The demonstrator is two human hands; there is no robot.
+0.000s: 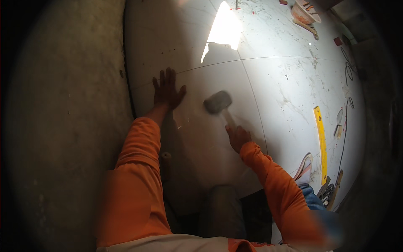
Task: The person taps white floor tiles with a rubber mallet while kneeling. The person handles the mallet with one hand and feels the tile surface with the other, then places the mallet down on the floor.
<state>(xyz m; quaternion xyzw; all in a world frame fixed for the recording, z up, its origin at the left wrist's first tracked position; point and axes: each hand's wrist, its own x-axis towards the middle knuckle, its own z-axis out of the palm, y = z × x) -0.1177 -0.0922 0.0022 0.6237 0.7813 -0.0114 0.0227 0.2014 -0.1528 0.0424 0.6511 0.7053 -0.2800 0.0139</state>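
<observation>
My right hand (240,138) is closed round the handle of a rubber mallet (218,102). The mallet's dark head is slightly blurred, over a pale floor tile (201,138); whether it touches the tile I cannot tell. To the left, my left hand (168,92) lies flat on the tiles with its fingers spread, close to the wall. Thin joints between the tiles run just past its fingertips and to the right of the mallet. Both forearms are in orange sleeves.
A bare wall (75,96) rises along the left. On the right lie a yellow spirit level (321,145), a trowel (339,122) and a dark cable (345,143). A dirty bowl (304,12) stands at the far right. Bright light falls on the far tiles.
</observation>
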